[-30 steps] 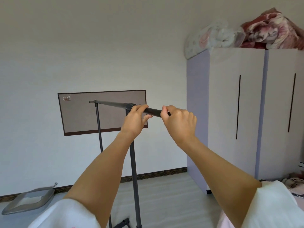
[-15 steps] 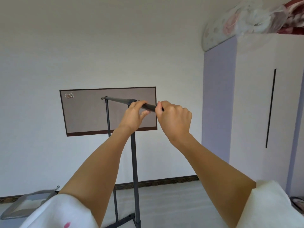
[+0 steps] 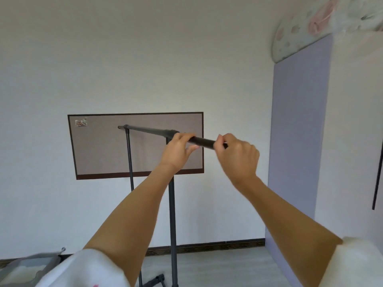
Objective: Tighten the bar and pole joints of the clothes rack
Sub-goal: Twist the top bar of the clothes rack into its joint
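Clothes rack (image 3: 172, 204) stood against the white wall in front of the brown-framed wall panel (image 3: 99, 150), top bar (image 3: 149, 130) running from the far pole (image 3: 129, 158) toward the camera, near pole (image 3: 171, 214) dropping to the floor.

Change over the last second: hands moved apart along the bar. A second ago they nearly touched; at this moment a clear stretch of dark bar showed between them. Left hand (image 3: 178, 152) was wrapped over the bar right at the collar joint (image 3: 171, 133) above the near pole, fingers curled over the top, thumb underneath. Right hand (image 3: 238, 156) was closed in a fist round the bar's near end section. View also swung left; wardrobe (image 3: 300, 141) showed mostly its side.

My read: left braced the joint, right twisted the end section, likely re-gripped for another turn. Tightness of the joint can't be judged.

Labels: none legible. Small sticker (image 3: 81, 122) in the panel's top-left corner, too blurred to read. No brand visible on the rack.
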Available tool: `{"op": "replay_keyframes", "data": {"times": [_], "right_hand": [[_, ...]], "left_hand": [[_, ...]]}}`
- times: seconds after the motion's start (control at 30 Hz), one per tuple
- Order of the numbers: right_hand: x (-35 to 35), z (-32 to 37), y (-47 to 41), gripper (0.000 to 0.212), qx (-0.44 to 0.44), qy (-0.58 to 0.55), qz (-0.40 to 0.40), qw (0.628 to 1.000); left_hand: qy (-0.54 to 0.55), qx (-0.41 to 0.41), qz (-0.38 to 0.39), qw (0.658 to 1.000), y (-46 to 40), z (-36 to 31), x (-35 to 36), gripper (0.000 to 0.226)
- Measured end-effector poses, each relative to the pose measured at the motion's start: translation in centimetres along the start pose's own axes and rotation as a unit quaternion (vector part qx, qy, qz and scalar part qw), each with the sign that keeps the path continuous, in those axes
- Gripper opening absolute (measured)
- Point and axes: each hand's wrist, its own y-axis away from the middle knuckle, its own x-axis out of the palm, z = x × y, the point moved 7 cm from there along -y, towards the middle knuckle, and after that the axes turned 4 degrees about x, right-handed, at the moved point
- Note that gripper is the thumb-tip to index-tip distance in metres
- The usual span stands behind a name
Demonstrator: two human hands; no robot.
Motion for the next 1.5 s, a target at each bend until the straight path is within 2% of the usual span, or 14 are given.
{"op": "replay_keyframes", "data": {"times": [0.2,0.33,0.43,0.53,0.67,0.8,0.9,1.0,1.13,1.2,1.3,1.4,1.5], "right_hand": [[3.4,-6.6,-2.7,0.033,0.024,-0.015,-0.027,0.999],[5.5,-9.6,-4.0,0.035,0.064,-0.005,-0.03,0.997],[6.6,-11.3,-4.4,0.028,0.094,-0.016,-0.026,0.995],[7.7,-12.9,-4.0,0.018,0.167,-0.103,-0.038,0.98],[9.8,-14.8,-2.0,0.03,0.278,-0.255,-0.06,0.924],[10.8,-15.0,-0.6,0.047,0.256,-0.311,-0.022,0.915],[10.1,-14.9,-0.6,0.045,0.206,-0.319,-0.011,0.925],[10.2,-15.3,0.0,0.043,0.189,-0.315,-0.007,0.93],[14.2,-15.0,4.3,0.046,0.203,-0.278,0.063,0.937],[17.4,-14.6,7.6,0.047,0.213,-0.223,0.14,0.941],[22.9,-13.9,12.8,0.044,0.246,-0.196,0.299,0.901],[27.8,-12.2,17.0,0.047,0.254,-0.196,0.423,0.847],[32.1,-10.8,19.9,0.042,0.269,-0.193,0.498,0.802]], "left_hand": [[-0.115,0.073,-0.039,0.99,-5.6,0.4,5.5,0.047],[-0.058,0.108,-0.061,0.991,-8.0,1.8,8.7,0.042],[-0.024,0.107,-0.09,0.99,-8.6,2.7,11.0,0.041],[0.004,0.093,-0.104,0.99,-9.7,2.8,13.2,0.046],[0.011,0.099,-0.12,0.988,-10.8,2.2,14.8,0.049],[0.052,0.1,-0.132,0.985,-10.1,2.6,14.9,0.055],[0.073,0.127,-0.131,0.981,-8.8,2.9,14.3,0.058],[0.069,0.11,-0.124,0.984,-7.6,4.3,13.9,0.058],[0.106,-0.037,-0.11,0.988,-4.5,9.0,14.4,0.065],[0.125,-0.108,-0.095,0.982,-3.0,11.8,15.0,0.066],[0.221,-0.193,0.021,0.956,-2.4,15.3,17.0,0.06],[0.235,-0.167,0.136,0.948,-3.3,17.0,18.3,0.036],[0.297,-0.134,0.183,0.927,-4.8,17.9,19.3,0.014]]}}
